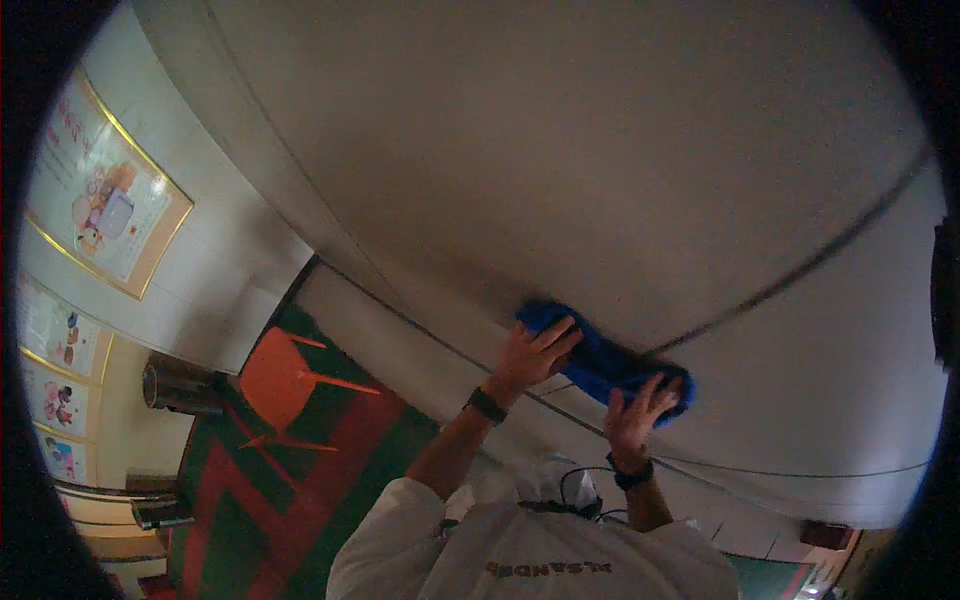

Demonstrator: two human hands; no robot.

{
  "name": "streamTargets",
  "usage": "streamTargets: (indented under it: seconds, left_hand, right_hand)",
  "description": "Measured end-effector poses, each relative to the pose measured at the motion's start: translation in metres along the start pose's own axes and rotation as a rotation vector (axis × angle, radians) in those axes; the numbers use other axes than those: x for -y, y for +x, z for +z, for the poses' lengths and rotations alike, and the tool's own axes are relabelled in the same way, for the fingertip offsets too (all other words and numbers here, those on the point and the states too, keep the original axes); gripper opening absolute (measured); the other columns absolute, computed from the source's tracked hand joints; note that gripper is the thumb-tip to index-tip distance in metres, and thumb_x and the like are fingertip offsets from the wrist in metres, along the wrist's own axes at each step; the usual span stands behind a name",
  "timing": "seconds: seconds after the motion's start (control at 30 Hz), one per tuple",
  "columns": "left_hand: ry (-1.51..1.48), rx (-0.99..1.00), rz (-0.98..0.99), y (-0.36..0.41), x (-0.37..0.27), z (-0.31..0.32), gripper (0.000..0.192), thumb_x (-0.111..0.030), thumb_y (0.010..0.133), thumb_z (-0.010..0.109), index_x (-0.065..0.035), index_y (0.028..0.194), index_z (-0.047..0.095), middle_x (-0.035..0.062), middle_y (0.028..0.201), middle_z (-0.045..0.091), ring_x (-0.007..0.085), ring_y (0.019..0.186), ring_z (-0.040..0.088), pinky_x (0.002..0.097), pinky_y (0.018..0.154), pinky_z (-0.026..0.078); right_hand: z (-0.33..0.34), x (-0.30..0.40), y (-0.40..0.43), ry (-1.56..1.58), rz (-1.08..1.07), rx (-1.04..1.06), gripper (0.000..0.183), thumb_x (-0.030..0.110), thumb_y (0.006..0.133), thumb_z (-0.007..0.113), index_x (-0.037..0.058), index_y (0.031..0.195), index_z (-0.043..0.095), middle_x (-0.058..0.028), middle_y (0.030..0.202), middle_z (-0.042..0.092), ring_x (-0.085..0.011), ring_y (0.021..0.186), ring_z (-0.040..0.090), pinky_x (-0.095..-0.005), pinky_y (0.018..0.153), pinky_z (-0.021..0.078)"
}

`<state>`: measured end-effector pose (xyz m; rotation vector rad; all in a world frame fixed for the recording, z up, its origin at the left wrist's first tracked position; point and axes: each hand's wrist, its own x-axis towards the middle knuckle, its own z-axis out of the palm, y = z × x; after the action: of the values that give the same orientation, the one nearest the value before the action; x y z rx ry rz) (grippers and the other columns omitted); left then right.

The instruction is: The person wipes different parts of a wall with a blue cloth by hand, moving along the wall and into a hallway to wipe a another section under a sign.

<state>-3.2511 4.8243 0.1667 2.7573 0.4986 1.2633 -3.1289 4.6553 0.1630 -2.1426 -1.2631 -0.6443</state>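
Note:
A blue cloth (600, 364) lies stretched out on a broad pale, smooth surface (525, 150) in front of me. My left hand (532, 356) presses on the cloth's upper left end with the fingers spread. Flat on its lower right end rests my right hand (641, 409), also with spread fingers. Both wrists wear dark bands. The cloth covers part of a dark seam that runs off towards the upper right. What lies under the cloth is hidden.
An orange stool (277, 382) lies or stands on the green and red floor (360, 442) at the left. Beyond it are a dark cylindrical bin (180, 384) and a wall with framed posters (112, 202). A thin cable (787, 475) crosses the lower right.

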Motion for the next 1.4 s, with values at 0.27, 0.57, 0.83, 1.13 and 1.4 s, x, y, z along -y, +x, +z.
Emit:
streamTargets:
  seconds: [0.27,0.57,0.83,1.13,1.4]
  left_hand:
    - [-0.021,0.07,-0.172,0.022,0.156,-0.102,0.04,-0.013,0.067,0.057,-0.0077,0.106,0.05,0.007,0.127,0.031,0.0308,0.106,0.038,0.0435,0.084,0.035]
    - [-0.042,-0.002,-0.284,-0.013,0.309,-0.141,0.042,-0.014,0.063,0.061,-0.0025,0.103,0.05,0.0148,0.127,0.027,0.0395,0.112,0.029,0.0462,0.089,0.031]
    - [-0.018,-0.154,-0.434,-0.05,0.459,-0.169,0.047,-0.008,0.064,0.057,-0.0036,0.109,0.044,0.0184,0.13,0.021,0.0419,0.118,0.019,0.0471,0.092,0.026]
    - [0.051,-0.444,-0.127,0.023,0.599,-0.288,0.045,-0.016,0.064,0.054,-0.005,0.106,0.043,0.0195,0.129,0.02,0.0449,0.116,0.02,0.052,0.09,0.024]
    - [0.005,-0.281,0.085,-0.026,0.683,-0.294,0.039,-0.023,0.062,0.061,-0.0097,0.096,0.05,0.014,0.118,0.035,0.0413,0.1,0.038,0.0496,0.082,0.035]
  right_hand:
    - [0.075,0.199,0.109,0.152,-0.043,0.309,0.058,0.031,0.076,0.052,0.0032,0.123,0.031,-0.0281,0.121,0.029,-0.0429,0.102,0.034,-0.0553,0.087,0.0189]
    - [0.181,0.305,0.117,-0.024,0.026,0.221,0.061,0.034,0.077,0.051,-0.0021,0.122,0.028,-0.0315,0.124,0.02,-0.0466,0.105,0.028,-0.0579,0.083,0.0202]
    - [0.241,0.438,0.166,0.242,-0.093,0.425,0.063,0.035,0.074,0.054,-0.0042,0.119,0.034,-0.0338,0.112,0.038,-0.045,0.09,0.046,-0.056,0.072,0.0326]
    - [0.258,0.569,0.267,-0.003,-0.709,-0.121,0.069,0.037,0.073,0.054,-0.0056,0.121,0.029,-0.0331,0.122,0.025,-0.044,0.109,0.031,-0.0476,0.089,0.023]
    - [0.305,0.63,0.246,-0.075,-0.037,-0.137,0.072,0.032,0.079,0.047,-0.0094,0.125,0.009,-0.0315,0.129,0.0,-0.0416,0.121,0.0,-0.0522,0.094,0.0014]
